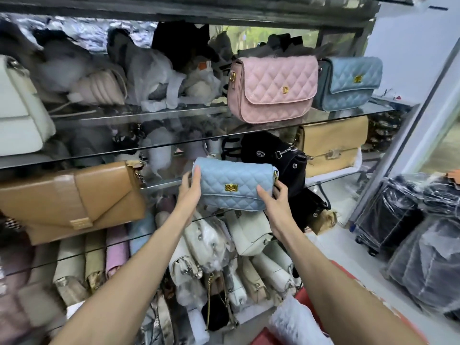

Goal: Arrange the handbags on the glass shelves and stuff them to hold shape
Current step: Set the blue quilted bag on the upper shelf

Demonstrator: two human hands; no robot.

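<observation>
I hold the light blue quilted handbag [234,186] between both hands, in front of the middle glass shelf [164,184] and level with its front edge. My left hand [190,189] grips the bag's left end, thumb on the front of the flap and the fingers wrapped behind. My right hand [273,200] grips the lower right corner, thumb on the front panel and the fingers curled round the right end. The bag faces me upright, tilted slightly down to the right, with its gold clasp [231,188] near the centre of the flap. I cannot tell whether its base touches the shelf.

Positions of surrounding items:
- Upper glass shelf [149,144]: a pink quilted handbag [272,89] stands on it, with a grey-blue quilted handbag [348,83] just beside it on the right. A white handbag [21,113] stands at the far left. Plastic-wrapped bags [154,78] are piled behind, between them.
- Middle shelf: a tan envelope handbag [72,200] is at the left. A black bag [278,158] sits directly behind the held bag, and a beige handbag [333,145] is at the right.
- Below the middle shelf: pale handbags [224,245], several in clear plastic, are packed side by side under my forearms.
- Right of the shelving: dark items wrapped in plastic [423,245] stand on the floor.
- Bottom edge of view: a red container [311,295] holds white stuffing material [293,322].
</observation>
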